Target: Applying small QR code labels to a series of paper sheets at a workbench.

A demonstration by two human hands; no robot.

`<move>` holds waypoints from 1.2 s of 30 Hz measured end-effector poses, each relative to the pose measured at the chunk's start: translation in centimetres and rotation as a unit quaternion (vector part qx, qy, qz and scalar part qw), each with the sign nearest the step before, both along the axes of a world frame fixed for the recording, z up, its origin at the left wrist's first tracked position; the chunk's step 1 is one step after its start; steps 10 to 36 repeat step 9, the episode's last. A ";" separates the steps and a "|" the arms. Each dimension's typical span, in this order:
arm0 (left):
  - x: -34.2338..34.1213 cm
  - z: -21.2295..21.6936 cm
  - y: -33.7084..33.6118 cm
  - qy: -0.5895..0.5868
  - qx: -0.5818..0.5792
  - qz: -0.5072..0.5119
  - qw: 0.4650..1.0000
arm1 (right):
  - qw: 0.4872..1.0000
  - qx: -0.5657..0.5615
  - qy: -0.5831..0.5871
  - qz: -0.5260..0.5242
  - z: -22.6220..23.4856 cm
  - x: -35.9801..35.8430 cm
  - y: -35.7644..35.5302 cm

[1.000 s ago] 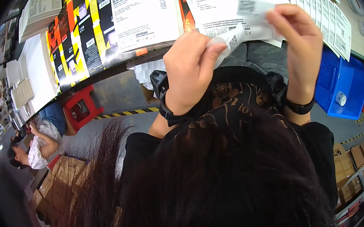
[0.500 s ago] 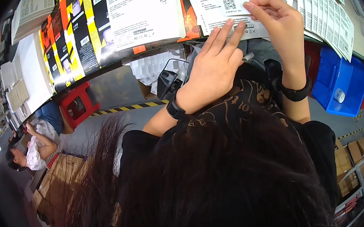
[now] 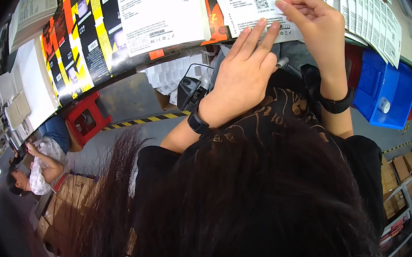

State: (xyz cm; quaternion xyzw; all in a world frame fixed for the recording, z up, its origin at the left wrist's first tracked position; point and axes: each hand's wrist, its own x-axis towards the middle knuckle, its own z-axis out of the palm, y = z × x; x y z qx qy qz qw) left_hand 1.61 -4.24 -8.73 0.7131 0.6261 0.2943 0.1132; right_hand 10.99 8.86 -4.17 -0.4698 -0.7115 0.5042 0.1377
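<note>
My left hand (image 3: 245, 70) lies palm down with its fingers stretched out, their tips on the lower edge of a white printed sheet (image 3: 294, 33). My right hand (image 3: 322, 28) is closed in a pinch just to the right, its thumb tip at the side of a white label (image 3: 247, 3) with a square code on it. The label lies over the sheet, and its outline is hard to make out against the white. The curled fingers hide how the right hand grips it.
A thick stack of printed sheets (image 3: 165, 16) stands left of my hands, beside black and yellow printed packaging (image 3: 95, 31). Fanned sheets (image 3: 370, 25) lie to the right. A blue bin (image 3: 398, 93) holds a small white roll. A red stool (image 3: 84, 120) and a seated person (image 3: 46, 167) are farther left.
The label's lower edge stood out above the sheet before; now it blends in, and more of the sheet's print shows below. My hands have barely moved.
</note>
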 end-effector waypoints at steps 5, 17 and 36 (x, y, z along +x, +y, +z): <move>0.0 0.1 0.1 0.005 0.002 0.000 1.000 | 0.983 0.172 -0.065 -0.001 -1.0 -0.8 -1.1; 0.1 0.3 0.1 0.024 -0.002 -0.003 1.000 | 0.934 0.343 -0.094 -0.039 -2.8 -0.2 -0.8; 0.1 0.3 0.1 0.024 -0.002 -0.003 1.000 | 0.934 0.343 -0.094 -0.039 -2.8 -0.2 -0.8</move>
